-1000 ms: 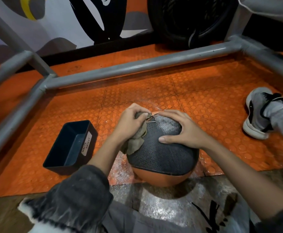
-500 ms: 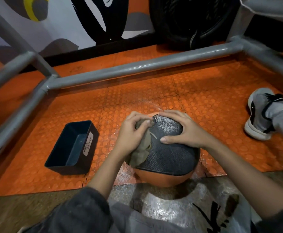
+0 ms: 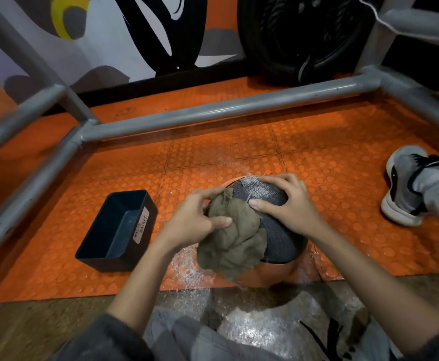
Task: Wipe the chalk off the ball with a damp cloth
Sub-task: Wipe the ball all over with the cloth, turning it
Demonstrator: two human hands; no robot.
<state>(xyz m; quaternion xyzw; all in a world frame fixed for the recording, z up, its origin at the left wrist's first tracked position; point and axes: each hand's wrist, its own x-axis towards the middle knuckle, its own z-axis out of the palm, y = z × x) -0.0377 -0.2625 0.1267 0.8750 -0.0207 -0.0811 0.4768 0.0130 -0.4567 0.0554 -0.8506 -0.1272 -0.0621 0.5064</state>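
Set the ball (image 3: 281,238) on the orange floor mat (image 3: 239,152), directly before the knees, within easy reach of both hands from above. Laid the right hand (image 3: 288,204) over the top of the ball, fingers spread and curved round it, thumb pressed on the dark textured panel. Judged this as a steadying hold, against rolling under the rubbing.

Gripped the cloth (image 3: 235,238) with the left hand (image 3: 192,222): thumb on the crumpled fabric, fingers bent over its upper edge. Pressed the cloth against the left side of the ball, with the loose end hanging down over the orange lower part.

Judged the wiping as not finished: showed a pale chalk patch (image 3: 258,185) near the top, beside the right fingertips and not under the cloth. Noted also white dust (image 3: 187,269) on the mat, just beside the ball.

Placed the dark waste basket (image 3: 141,227) to the left, open side up, near the ball but apart from it.
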